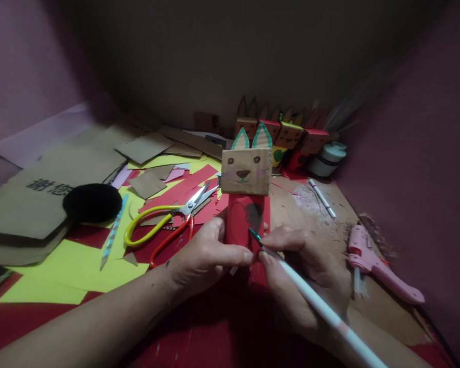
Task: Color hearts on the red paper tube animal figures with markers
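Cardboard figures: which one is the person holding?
The green-eared figure with a red body, gripped by the left hand while the right hand holds a pen to it; the others stand by the back wall.

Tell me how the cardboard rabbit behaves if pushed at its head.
Probably light: the cardboard rabbit looks like folded card. Likely tippy, since its wide head tops a narrower red body that the left hand steadies. Its thin ears likely bend.
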Demonstrator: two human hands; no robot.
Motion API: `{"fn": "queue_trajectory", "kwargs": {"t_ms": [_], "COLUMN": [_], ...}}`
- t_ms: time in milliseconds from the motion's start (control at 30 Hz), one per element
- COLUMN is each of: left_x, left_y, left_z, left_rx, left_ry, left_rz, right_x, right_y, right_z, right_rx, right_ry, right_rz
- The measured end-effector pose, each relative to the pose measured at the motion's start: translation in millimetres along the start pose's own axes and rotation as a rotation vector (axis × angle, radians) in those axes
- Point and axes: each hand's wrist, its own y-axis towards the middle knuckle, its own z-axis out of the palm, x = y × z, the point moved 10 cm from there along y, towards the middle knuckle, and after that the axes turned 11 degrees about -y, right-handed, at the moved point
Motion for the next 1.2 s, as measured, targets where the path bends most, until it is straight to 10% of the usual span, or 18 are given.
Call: {"fn": "queue_trajectory", "kwargs": {"t_ms": [1200], "left_x": [4], "left_y": [2], "left_z": [-7.2], "left_rx": [-0.017], "left_ry": [0.059], "left_rz": [-0.02], "right_x": [-1], "right_y": [0], "right_z": [-2], "right_rx": [0.01], "right_ry": [0.114], "right_rz": [-0.032]}}
